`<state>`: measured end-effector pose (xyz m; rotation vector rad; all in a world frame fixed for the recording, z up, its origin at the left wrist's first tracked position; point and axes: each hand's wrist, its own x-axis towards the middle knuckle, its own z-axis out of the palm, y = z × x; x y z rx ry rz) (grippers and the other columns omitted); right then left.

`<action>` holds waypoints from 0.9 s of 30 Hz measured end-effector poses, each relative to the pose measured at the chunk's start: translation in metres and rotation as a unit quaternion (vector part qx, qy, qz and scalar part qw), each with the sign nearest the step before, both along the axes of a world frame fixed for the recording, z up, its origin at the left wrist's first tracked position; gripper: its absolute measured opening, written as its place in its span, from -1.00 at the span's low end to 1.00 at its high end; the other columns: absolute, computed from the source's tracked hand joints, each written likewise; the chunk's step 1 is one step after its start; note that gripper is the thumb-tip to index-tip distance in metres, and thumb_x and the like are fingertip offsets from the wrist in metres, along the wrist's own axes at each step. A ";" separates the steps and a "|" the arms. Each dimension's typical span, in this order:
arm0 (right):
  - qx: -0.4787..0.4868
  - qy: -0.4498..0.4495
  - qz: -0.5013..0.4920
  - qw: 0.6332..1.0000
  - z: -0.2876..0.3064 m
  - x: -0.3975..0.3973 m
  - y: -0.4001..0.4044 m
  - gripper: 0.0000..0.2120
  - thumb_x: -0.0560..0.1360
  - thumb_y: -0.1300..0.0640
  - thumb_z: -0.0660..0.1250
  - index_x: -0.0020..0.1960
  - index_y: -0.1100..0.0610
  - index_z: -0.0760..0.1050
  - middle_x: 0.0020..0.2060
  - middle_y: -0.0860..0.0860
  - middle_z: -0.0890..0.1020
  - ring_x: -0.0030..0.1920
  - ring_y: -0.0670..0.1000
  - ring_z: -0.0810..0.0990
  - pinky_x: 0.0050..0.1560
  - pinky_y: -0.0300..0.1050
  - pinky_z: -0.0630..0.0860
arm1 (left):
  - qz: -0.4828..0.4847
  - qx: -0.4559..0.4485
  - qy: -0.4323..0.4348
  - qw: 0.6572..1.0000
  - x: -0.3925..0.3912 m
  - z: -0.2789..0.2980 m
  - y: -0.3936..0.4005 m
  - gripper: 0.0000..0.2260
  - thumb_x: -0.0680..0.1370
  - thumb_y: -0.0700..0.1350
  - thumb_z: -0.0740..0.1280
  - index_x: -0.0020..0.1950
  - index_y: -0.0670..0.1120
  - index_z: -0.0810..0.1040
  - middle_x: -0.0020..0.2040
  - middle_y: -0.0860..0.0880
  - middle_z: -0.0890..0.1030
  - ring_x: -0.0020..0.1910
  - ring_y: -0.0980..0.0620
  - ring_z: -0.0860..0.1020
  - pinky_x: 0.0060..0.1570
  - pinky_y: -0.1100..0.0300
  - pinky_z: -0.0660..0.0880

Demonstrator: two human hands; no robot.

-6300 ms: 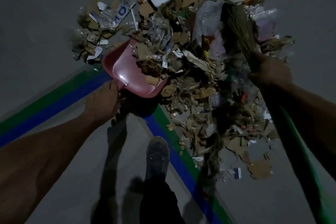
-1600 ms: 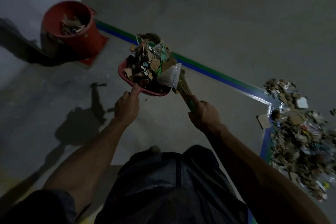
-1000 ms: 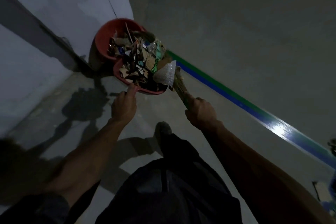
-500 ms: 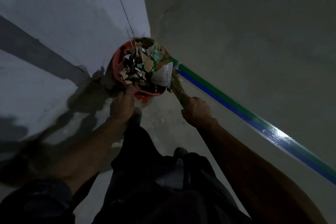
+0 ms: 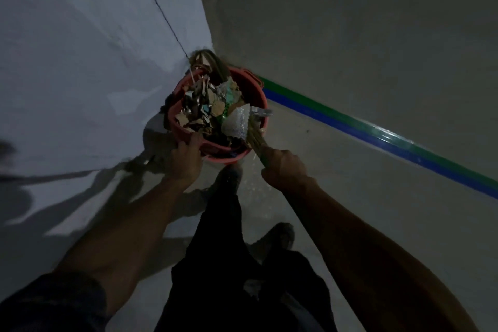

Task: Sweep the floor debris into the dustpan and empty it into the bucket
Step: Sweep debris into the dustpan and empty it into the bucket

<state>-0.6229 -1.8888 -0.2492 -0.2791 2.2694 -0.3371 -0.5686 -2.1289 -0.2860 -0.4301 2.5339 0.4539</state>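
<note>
Dustpan poised over the bucket

Debris (image 5: 208, 110), mostly torn card, foil and plastic scraps, sits heaped in the red dustpan (image 5: 188, 131), which hangs directly above the red bucket (image 5: 256, 94). The bucket stands in the corner where the pale wall (image 5: 80, 62) meets the floor (image 5: 377, 35), at the end of the blue-and-green stripe (image 5: 377, 137). The left hand (image 5: 186, 162) grips the dustpan's handle at the bucket's near edge and keeps the pan roughly level, so nothing spills short of the rim. The right hand (image 5: 283, 167) is clenched round the broom (image 5: 256, 137) just below its bristles; the bristles lie against the load on the pan's stripe side, apparently pinning a white foil sheet and the loose scraps in place. One shoe (image 5: 229, 175) is planted close to the bucket's base, bringing the body near enough to reach over the rim.

Judging from this, the load is not yet emptied. The likely next step is to tip the pan forward and let the broom push the heap down inside.
</note>
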 end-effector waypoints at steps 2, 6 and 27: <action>0.002 -0.014 0.001 1.000 -0.016 -0.010 -0.016 -0.44 0.45 0.06 0.32 0.43 0.03 0.31 0.05 0.19 0.59 0.00 0.25 0.60 -0.21 -0.08 0.41 | -0.011 -0.002 -0.032 0.999 -0.018 -0.015 -0.013 -0.53 0.59 -0.15 0.24 0.49 -0.05 0.25 0.16 -0.30 0.49 0.10 -0.39 0.50 0.03 -0.18 0.46; 0.017 -0.035 -0.010 0.999 -0.056 -0.022 -0.032 -0.45 0.46 0.05 0.29 0.44 0.02 0.29 0.07 0.19 0.59 0.01 0.25 0.61 -0.19 -0.06 0.46 | -0.043 -0.023 -0.076 0.996 -0.041 -0.052 -0.026 -0.54 0.56 -0.15 0.29 0.44 -0.09 0.29 0.15 -0.30 0.50 0.10 -0.36 0.51 0.03 -0.15 0.47; -0.025 0.012 -0.113 0.993 -0.039 0.035 -0.020 -0.49 0.54 0.14 0.21 0.47 0.01 0.25 0.03 0.20 0.51 -0.03 0.29 0.56 -0.08 0.06 0.50 | -0.198 -0.111 -0.007 0.974 -0.055 -0.041 -0.037 -0.81 0.60 -0.13 0.21 0.00 -0.25 0.52 -0.05 -0.25 0.61 -0.06 -0.22 0.57 -0.08 -0.01 0.41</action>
